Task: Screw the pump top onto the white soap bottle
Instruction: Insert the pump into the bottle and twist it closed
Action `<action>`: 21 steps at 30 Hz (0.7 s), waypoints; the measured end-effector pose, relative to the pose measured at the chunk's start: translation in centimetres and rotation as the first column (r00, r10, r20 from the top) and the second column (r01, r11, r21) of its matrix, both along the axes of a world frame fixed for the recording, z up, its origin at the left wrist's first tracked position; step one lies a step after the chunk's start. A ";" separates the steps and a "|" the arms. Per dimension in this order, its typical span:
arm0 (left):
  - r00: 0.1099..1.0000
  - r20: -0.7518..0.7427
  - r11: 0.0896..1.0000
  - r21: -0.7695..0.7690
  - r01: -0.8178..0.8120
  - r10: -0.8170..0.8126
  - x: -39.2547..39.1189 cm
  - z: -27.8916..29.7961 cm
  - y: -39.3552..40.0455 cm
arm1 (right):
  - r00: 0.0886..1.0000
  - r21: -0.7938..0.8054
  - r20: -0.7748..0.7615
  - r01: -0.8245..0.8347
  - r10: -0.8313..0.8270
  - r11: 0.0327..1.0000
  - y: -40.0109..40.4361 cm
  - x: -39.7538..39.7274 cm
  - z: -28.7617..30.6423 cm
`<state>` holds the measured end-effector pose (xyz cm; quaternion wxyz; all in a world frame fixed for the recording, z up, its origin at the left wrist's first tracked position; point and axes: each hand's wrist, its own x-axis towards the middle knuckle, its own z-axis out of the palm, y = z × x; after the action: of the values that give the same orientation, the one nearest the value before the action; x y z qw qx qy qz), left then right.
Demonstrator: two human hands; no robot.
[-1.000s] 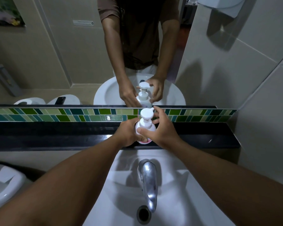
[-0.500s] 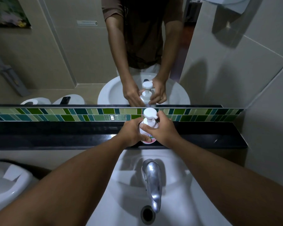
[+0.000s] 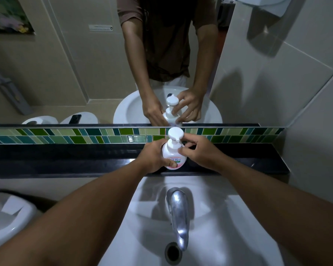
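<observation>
With the left hand (image 3: 155, 155) wrapped around the bottle (image 3: 173, 154) and the right hand (image 3: 199, 152) pinching the pump top (image 3: 175, 135) collar, a crooked twist could cross the threads or tip it into the sink (image 3: 210, 217).

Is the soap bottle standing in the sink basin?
No, the soap bottle stands upright on the black ledge behind the sink.

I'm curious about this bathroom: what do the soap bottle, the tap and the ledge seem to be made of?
Bottle: probably plastic, smooth, white and opaque, with a printed label.
Tap: metal, likely chrome-plated; it shows bright mirror-like highlights.
Ledge: black and glossy, reflecting light, perhaps polished stone, though tile or laminate can't be ruled out.
</observation>
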<state>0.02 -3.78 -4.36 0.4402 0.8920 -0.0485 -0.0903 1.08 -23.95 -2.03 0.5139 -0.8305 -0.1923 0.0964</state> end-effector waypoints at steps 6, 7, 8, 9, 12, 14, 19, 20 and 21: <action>1.000 -0.010 1.000 0.013 -0.006 0.007 0.0 0.0 -0.1 | 0.993 -0.152 0.114 -0.003 0.020 0.988 -0.3 0.9 0.4; 1.000 -0.009 1.000 0.012 -0.009 0.009 0.1 0.0 -0.1 | 0.992 -0.155 0.124 0.012 0.008 0.988 -0.3 0.8 0.5; 1.000 -0.008 1.000 0.012 -0.011 0.011 0.1 -0.1 -0.1 | 0.993 -0.138 0.120 0.029 -0.012 0.990 -0.3 0.6 0.6; 1.000 -0.003 1.000 0.015 -0.013 0.013 0.1 -0.1 -0.1 | 0.993 -0.121 0.111 0.053 -0.040 0.991 -0.2 0.5 0.5; 1.000 0.007 1.000 0.022 -0.014 0.014 0.2 -0.1 -0.2 | 0.985 -0.098 0.116 0.137 -0.126 0.986 0.7 0.3 0.2; 1.000 0.010 1.000 0.020 -0.011 0.011 0.3 -0.3 -0.1 | 0.971 -0.104 0.142 0.210 -0.194 0.972 1.6 0.3 -0.4; 1.000 0.029 1.000 0.017 0.001 -0.002 0.4 -0.6 0.1 | 0.918 -0.110 0.128 0.389 -0.375 0.914 3.7 -0.9 -1.4; 1.000 0.028 1.000 0.024 0.006 -0.007 0.4 -0.6 0.1 | 0.911 -0.081 0.108 0.408 -0.399 0.909 3.8 -1.3 -1.6; 1.000 0.027 1.000 0.029 0.011 -0.012 0.4 -0.5 0.2 | 0.909 -0.053 0.086 0.414 -0.409 0.909 3.5 -1.6 -1.9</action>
<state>0.44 -3.58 -4.91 0.4260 0.8991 -0.0584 -0.0816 -0.51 -20.45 -3.95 0.4859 -0.8728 -0.0281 -0.0375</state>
